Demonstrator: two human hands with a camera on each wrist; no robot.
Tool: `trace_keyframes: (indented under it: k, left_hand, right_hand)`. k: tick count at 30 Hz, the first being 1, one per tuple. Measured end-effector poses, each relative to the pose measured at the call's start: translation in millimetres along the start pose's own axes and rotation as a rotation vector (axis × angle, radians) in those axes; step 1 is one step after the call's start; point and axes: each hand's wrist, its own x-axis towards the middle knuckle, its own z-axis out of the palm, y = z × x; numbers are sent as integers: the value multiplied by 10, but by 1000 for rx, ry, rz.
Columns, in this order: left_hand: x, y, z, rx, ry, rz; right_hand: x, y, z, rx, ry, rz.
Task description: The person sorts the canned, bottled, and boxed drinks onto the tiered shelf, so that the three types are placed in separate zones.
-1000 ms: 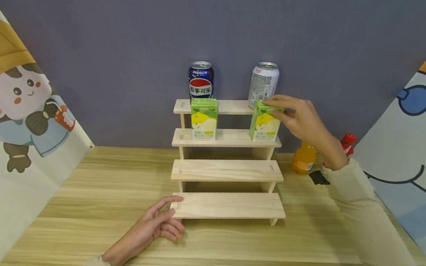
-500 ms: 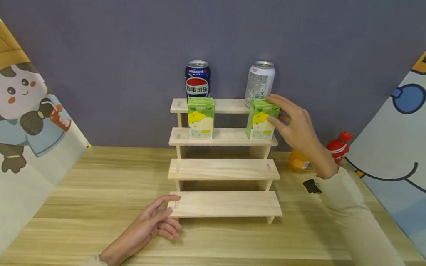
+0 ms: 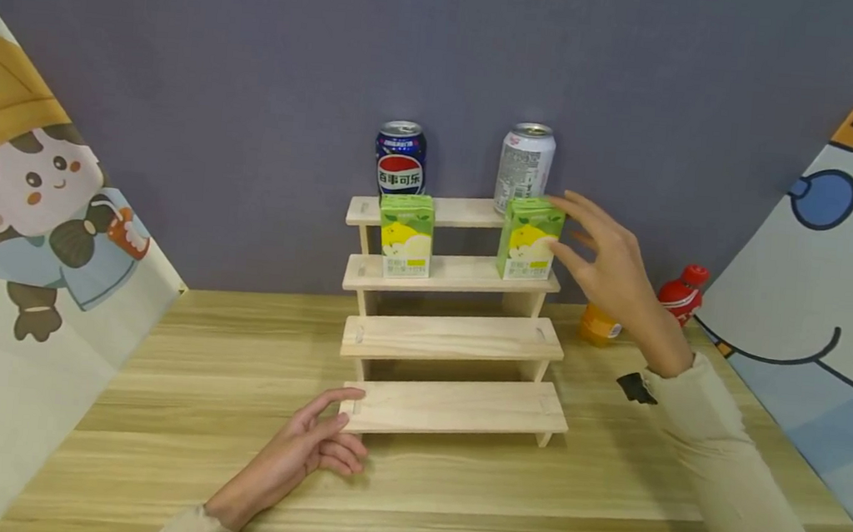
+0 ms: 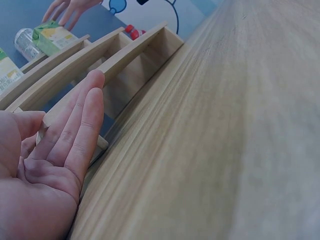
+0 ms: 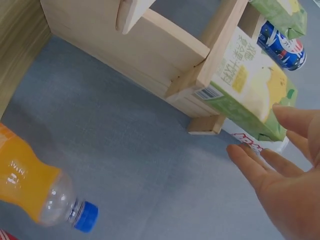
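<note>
A four-step wooden display stand point(image 3: 454, 337) stands in the middle of the head view. My left hand point(image 3: 303, 448) holds the left end of its lowest step, thumb at the front edge and index finger on top. On the third step up, a green-and-yellow juice carton point(image 3: 529, 242) stands upright at the right and a matching juice carton point(image 3: 407, 239) at the left. My right hand point(image 3: 613, 260) is beside the right carton, fingers spread and thumb tip right at its edge. In the right wrist view, the fingers point(image 5: 247, 162) stand away from the carton point(image 5: 255, 92).
A blue Pepsi can point(image 3: 401, 160) and a white can point(image 3: 524, 170) stand on the top step. Right of the stand are an orange drink bottle point(image 3: 600, 323), a red-capped bottle point(image 3: 683, 294) and a small black object point(image 3: 637, 388). A grey wall point(image 3: 257, 119) rises behind.
My right hand's fingers have come off the right carton's top and drawn back to its right. The carton stays on its step. My left hand keeps its place at the lowest step.
</note>
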Motion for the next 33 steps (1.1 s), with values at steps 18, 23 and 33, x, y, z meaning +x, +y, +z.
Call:
trace_keyframes:
  k: [18,23,33]
  left_hand:
    - [30,-24,-4,1,11,-20]
    - [30,-27,-9,-1,-4,-16]
    - [23,0,-14,-4,20,-12]
  right_hand:
    - [-418,303,-191,-67,124,51]
    - [-592,457,-200,-78,155,105]
    - [-704,853,-110,-94,159,190]
